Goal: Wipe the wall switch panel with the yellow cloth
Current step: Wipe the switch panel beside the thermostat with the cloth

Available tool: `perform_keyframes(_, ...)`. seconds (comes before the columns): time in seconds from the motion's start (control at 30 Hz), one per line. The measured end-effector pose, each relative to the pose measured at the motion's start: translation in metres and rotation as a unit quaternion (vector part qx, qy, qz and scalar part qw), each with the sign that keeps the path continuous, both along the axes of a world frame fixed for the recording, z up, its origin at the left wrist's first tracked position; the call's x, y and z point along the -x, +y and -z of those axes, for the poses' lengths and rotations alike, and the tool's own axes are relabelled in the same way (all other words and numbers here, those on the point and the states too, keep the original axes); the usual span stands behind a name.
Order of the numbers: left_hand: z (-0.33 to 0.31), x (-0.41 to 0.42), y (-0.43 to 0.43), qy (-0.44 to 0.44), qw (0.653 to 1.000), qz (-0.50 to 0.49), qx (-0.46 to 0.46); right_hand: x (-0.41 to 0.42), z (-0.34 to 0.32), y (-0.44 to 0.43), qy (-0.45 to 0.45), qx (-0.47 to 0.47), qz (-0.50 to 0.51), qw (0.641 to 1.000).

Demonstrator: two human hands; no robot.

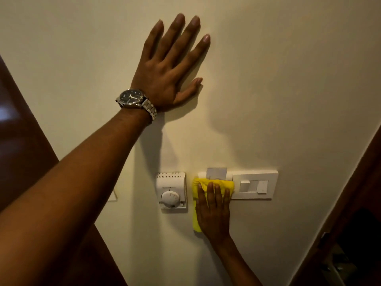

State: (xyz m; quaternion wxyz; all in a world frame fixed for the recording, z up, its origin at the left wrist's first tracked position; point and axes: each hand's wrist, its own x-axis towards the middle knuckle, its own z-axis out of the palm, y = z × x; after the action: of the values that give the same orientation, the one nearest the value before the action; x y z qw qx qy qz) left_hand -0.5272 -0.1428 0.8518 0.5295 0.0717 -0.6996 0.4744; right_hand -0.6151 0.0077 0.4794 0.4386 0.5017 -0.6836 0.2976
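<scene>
A white switch panel (255,185) is set in the cream wall at lower centre-right, with a card slot and card (216,172) at its left end. My right hand (214,211) presses the yellow cloth (196,203) flat against the panel's left part, fingers pointing up; the cloth covers that part and hangs down the wall below. Higher up, my left hand (169,65) lies flat on the bare wall with fingers spread, holding nothing, a metal watch (135,100) on its wrist.
A white thermostat with a round dial (172,191) is mounted just left of the cloth. Dark wooden door frames run along the left (20,131) and right (354,193) edges of the wall. A small white plate edge (113,196) shows behind my left forearm.
</scene>
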Motion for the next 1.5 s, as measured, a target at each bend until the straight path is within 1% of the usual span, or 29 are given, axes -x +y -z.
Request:
perform_keyframes(0.2,0.0,-0.005,0.003,-0.007,1.0,-0.003,-0.01,-0.002,0.041,0.023,-0.028,-0.035,-0.031,0.998)
perform_keyframes(0.27,0.001,-0.003,0.003,0.0,1.0,0.002,-0.004,0.003,0.027,0.018,-0.031,-0.033,-0.027,0.999)
perform_keyframes(0.4,0.002,0.0,-0.003,0.001,1.0,0.006,0.004,0.009,-0.003,-0.001,-0.069,0.03,-0.038,0.996)
perform_keyframes(0.47,-0.001,-0.002,-0.003,-0.001,1.0,0.009,-0.003,0.013,0.011,0.006,-0.041,0.018,-0.05,0.998)
perform_keyframes(0.53,0.001,-0.003,0.001,-0.005,1.0,0.005,-0.011,0.019,0.032,0.018,0.015,-0.014,-0.046,0.999)
perform_keyframes(0.6,0.003,-0.002,0.002,-0.007,1.0,0.005,-0.007,0.025,0.031,0.018,0.044,-0.019,-0.037,0.998)
perform_keyframes(0.73,0.002,-0.001,-0.003,0.0,1.0,0.005,0.0,0.03,-0.001,0.004,0.017,0.007,-0.082,0.996)
perform_keyframes(0.9,0.003,-0.004,0.001,-0.007,1.0,0.01,-0.012,0.028,0.032,0.024,0.024,-0.033,-0.086,0.995)
perform_keyframes(0.97,0.004,-0.003,0.0,-0.001,1.0,0.016,-0.007,0.03,0.024,0.02,0.026,-0.028,-0.086,0.996)
perform_keyframes(1.07,0.004,0.0,-0.004,0.007,1.0,0.019,-0.004,0.031,0.001,0.01,-0.001,0.003,-0.091,0.996)
perform_keyframes(1.13,0.004,0.0,-0.006,0.007,1.0,0.017,-0.003,0.028,0.004,0.01,-0.009,0.009,-0.091,0.996)
perform_keyframes(1.27,0.006,-0.002,-0.003,-0.001,1.0,0.019,-0.009,0.023,0.021,0.017,0.004,-0.019,-0.093,0.995)
perform_keyframes(1.4,0.002,-0.001,-0.007,-0.001,1.0,0.024,-0.003,0.031,-0.01,0.011,-0.007,0.012,-0.118,0.993)
perform_keyframes(1.47,0.003,-0.001,-0.006,-0.003,1.0,0.024,-0.012,0.029,-0.008,0.016,-0.016,0.012,-0.131,0.991)
perform_keyframes(1.5,0.004,-0.001,-0.004,-0.003,1.0,0.019,-0.014,0.028,-0.004,0.019,-0.006,0.012,-0.13,0.991)
